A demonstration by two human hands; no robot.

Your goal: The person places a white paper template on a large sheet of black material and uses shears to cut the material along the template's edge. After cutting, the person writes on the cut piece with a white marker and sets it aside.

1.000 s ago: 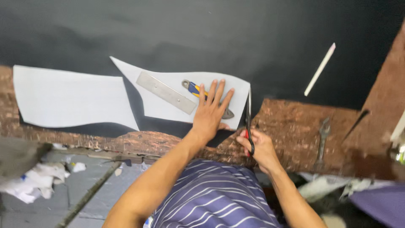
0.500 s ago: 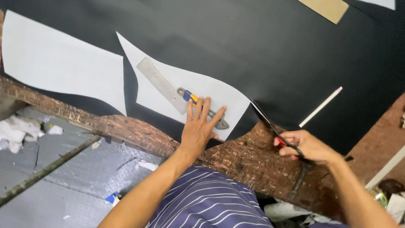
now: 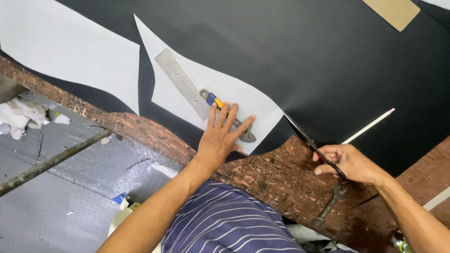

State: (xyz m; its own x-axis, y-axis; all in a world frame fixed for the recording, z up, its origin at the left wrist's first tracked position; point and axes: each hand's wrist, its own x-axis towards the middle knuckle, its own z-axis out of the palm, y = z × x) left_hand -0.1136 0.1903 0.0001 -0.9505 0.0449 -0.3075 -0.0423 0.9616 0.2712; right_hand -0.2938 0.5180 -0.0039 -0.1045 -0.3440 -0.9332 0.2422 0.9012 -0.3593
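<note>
- Since half a second ago, right hand (image 3: 349, 164) has slid leftward; its scissors (image 3: 313, 144) now reach the black sheet (image 3: 304, 56) edge.
- Head view: one pair of scissors, clenched in that hand, long axis diagonal, tips pointing up-left.
- Left hand (image 3: 220, 138), released and flat, presses one of two grey patterns (image 3: 225, 93) beside one wrench (image 3: 229, 115) on the bench (image 3: 276, 175).

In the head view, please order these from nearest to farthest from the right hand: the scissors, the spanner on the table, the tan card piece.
1. Scissors: held in the right hand.
2. Spanner: just below the hand, on the worn table.
3. Tan card piece: far up, top edge.
</note>
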